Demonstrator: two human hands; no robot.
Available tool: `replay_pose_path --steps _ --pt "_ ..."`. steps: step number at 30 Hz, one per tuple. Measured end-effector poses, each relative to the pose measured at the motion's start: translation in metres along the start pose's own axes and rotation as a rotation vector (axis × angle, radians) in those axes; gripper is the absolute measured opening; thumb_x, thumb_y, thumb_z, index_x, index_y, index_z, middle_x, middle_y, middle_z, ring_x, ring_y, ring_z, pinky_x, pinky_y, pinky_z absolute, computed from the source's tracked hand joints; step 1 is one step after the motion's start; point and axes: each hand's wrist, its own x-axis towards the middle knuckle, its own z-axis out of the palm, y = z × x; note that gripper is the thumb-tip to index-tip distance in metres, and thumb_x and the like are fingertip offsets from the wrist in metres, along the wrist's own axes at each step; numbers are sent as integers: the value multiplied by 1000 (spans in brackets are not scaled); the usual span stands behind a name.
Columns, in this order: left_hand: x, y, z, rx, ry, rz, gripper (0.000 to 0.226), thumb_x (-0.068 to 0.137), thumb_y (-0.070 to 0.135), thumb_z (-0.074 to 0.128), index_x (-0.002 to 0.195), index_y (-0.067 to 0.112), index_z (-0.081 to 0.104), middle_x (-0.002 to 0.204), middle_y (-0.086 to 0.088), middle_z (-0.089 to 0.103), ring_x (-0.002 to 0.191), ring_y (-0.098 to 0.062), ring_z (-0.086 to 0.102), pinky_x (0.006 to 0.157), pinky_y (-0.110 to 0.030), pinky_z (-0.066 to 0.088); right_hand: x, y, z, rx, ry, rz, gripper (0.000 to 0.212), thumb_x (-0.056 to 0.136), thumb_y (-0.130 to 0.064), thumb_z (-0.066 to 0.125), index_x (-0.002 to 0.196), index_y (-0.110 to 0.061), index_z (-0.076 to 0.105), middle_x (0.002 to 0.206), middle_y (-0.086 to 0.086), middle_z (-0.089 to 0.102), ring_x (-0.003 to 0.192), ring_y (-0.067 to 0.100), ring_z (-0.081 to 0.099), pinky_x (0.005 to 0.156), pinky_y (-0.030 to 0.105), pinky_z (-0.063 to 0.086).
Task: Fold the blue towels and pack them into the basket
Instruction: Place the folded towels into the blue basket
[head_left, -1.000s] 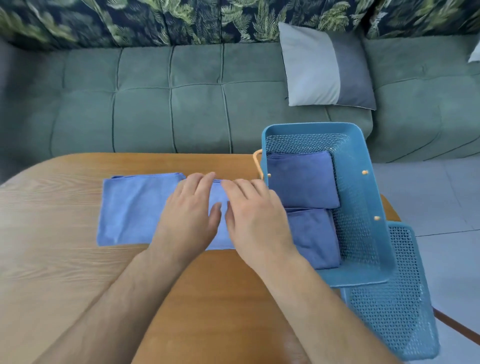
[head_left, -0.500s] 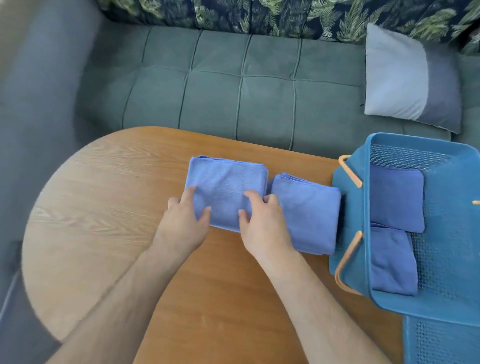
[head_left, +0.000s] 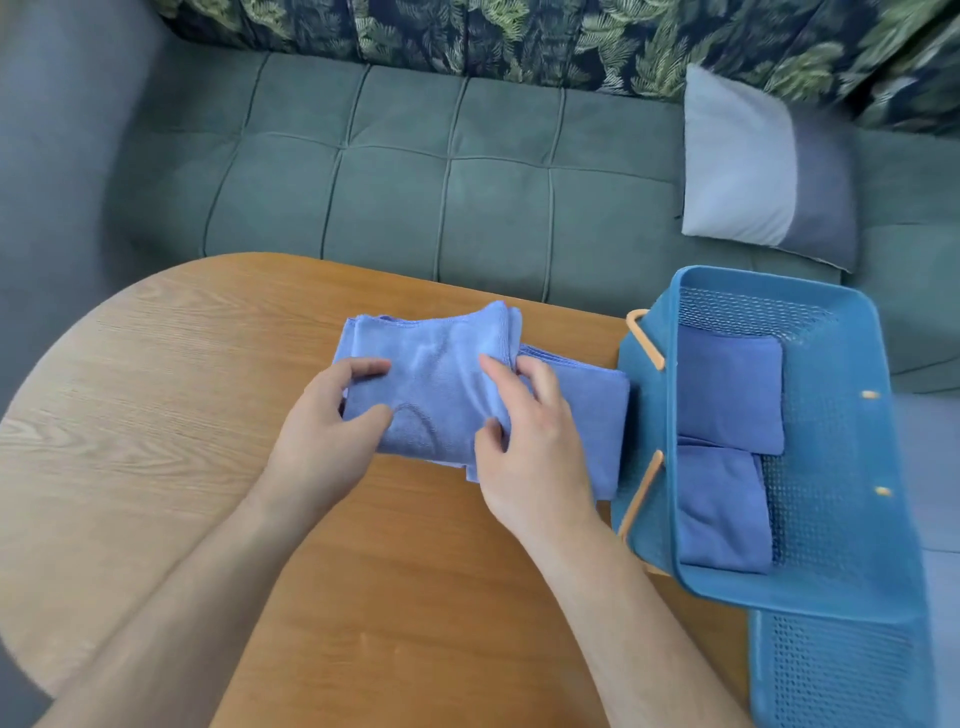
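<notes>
A light blue folded towel (head_left: 436, 384) is lifted a little off the wooden table (head_left: 171, 395). My left hand (head_left: 332, 421) grips its left edge, thumb on top. My right hand (head_left: 524, 441) pinches its right edge. The towel's right half (head_left: 587, 415) still lies flat on the table, beside the blue basket (head_left: 862, 587). Inside the basket lie two darker blue folded towels, one at the back (head_left: 727, 384) and one in front (head_left: 717, 509).
The basket has tan handles (head_left: 644, 338) and stands at the table's right edge, on a second blue mesh basket (head_left: 831, 670). Behind the table runs a green sofa (head_left: 415, 171) with a grey cushion (head_left: 763, 166). The table's rounded left end (head_left: 78, 364) is bare wood.
Both hands went from pressing flat on the towel to gripping its left half at the sides and raising it. The head view swung left, then back a little.
</notes>
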Motion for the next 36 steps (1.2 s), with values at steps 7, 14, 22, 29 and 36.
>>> replay_pose_path --steps 7,14,22,29,36 --pt "-39 54 66 46 -78 359 42 93 19 66 127 42 56 123 26 56 106 -2 57 87 -16 45 -10 47 -93 -17 234 21 59 91 -7 58 144 -32 53 144 -11 38 122 14 46 88 19 37" --pt "-51 113 185 428 -261 607 51 100 26 55 149 16 41 141 -1 39 118 -11 49 89 -14 35 -12 132 -186 -193 292 197 58 90 -7 58 144 -26 53 145 -2 43 119 28 51 98 39 43" --pt "-26 131 302 1062 -267 586 31 90 4 60 116 6 44 123 -15 41 95 -24 52 76 -27 39 28 205 -192 -470 20 336 48 88 -1 55 132 -19 51 137 4 39 109 34 49 75 38 40" --pt "-6 107 338 1273 -154 452 37 89 5 60 125 5 49 132 -17 43 117 -25 54 92 -29 47 49 228 -156 -536 -91 444 44 95 -4 53 139 -12 47 142 11 34 120 35 49 86 43 45" --pt "13 108 339 1360 -207 696 67 98 15 47 157 9 15 162 -31 -2 152 -43 6 123 -45 18 56 244 -143 -581 -55 153 74 95 -13 56 159 -25 20 167 17 -4 155 35 2 122 40 23"
